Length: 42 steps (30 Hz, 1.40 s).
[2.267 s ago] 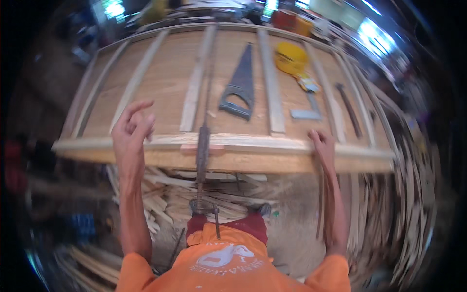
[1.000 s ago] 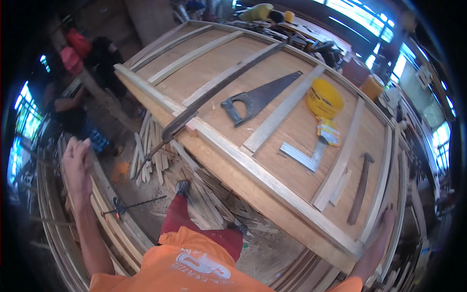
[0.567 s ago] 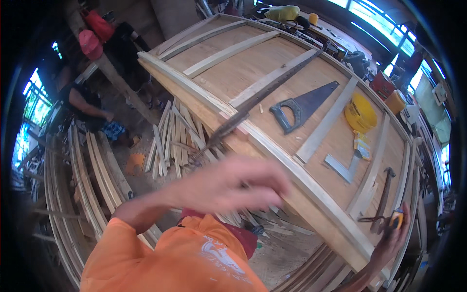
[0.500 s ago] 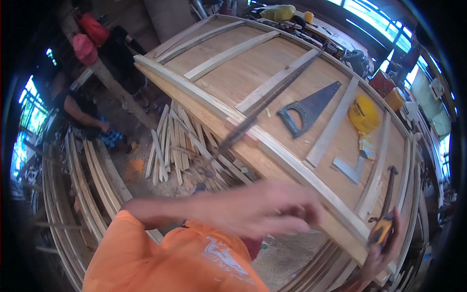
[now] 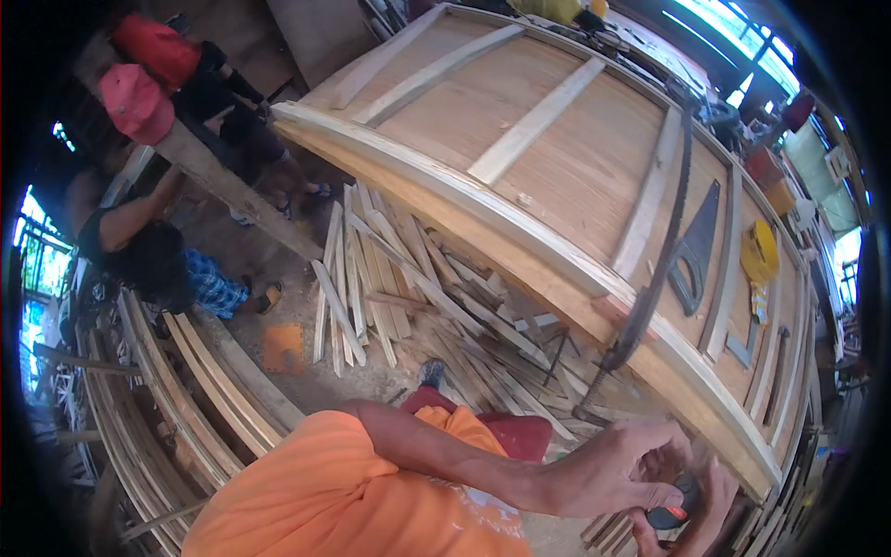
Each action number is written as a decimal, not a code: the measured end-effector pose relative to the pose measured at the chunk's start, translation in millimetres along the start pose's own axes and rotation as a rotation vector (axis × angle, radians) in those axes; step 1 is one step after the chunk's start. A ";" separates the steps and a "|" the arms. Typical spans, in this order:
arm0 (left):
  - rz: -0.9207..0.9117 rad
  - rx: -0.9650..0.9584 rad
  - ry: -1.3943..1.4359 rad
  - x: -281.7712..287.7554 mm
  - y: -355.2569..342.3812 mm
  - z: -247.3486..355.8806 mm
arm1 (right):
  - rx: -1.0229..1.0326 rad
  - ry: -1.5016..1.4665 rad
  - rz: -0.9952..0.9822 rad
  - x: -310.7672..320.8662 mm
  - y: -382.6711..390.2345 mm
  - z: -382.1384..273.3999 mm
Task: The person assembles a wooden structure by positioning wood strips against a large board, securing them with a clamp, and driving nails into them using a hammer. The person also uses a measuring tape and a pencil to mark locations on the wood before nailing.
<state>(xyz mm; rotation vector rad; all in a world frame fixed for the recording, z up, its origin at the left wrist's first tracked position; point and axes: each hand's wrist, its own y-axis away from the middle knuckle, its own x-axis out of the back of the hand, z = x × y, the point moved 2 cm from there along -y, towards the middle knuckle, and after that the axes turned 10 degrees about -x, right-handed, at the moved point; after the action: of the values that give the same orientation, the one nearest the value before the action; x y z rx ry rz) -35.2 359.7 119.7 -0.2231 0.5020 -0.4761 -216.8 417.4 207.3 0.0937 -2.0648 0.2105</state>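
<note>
Just below the near right corner of a large wood-framed plywood panel (image 5: 548,139), my two hands are close together. My right hand (image 5: 710,506) is wrapped round a dark tape measure (image 5: 663,517) with a red-orange spot on it. Curled over from the left, my left hand (image 5: 617,472) has its thumb against the tape measure; whatever its bent fingers pinch is hidden. A long bar clamp (image 5: 657,278) crosses the panel, its screw end hanging past the near edge. Between the panel's battens lies a handsaw (image 5: 691,255) with a dark handle.
A yellow round case (image 5: 760,252) and a metal square (image 5: 742,347) lie on the panel's right. Loose wood strips (image 5: 371,278) cover the floor beneath; long boards (image 5: 200,381) are stacked at left. One co-worker (image 5: 139,232) sits by a post; another (image 5: 246,130) stands behind.
My left hand has moved right and down to meet my right hand. The tape measure has come down from the panel's corner to below its edge. The view has shifted.
</note>
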 end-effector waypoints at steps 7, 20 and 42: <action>-0.123 0.091 0.235 18.6 -4.0 -22.1 | -0.184 -0.359 -0.112 -16.5 4.3 -5.6; -0.344 0.314 0.234 163.6 -120.4 18.3 | -0.687 -0.817 -0.227 -14.9 34.3 53.6; 0.043 0.455 -0.022 377.4 -506.0 -143.2 | -1.063 -1.110 0.110 -150.9 -358.2 5.0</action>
<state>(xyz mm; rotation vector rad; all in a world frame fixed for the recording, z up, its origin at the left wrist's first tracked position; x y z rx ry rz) -10.4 -276.8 4.2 0.2186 0.3647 -0.5323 -92.7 61.4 112.2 -0.6980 -2.9660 -1.1150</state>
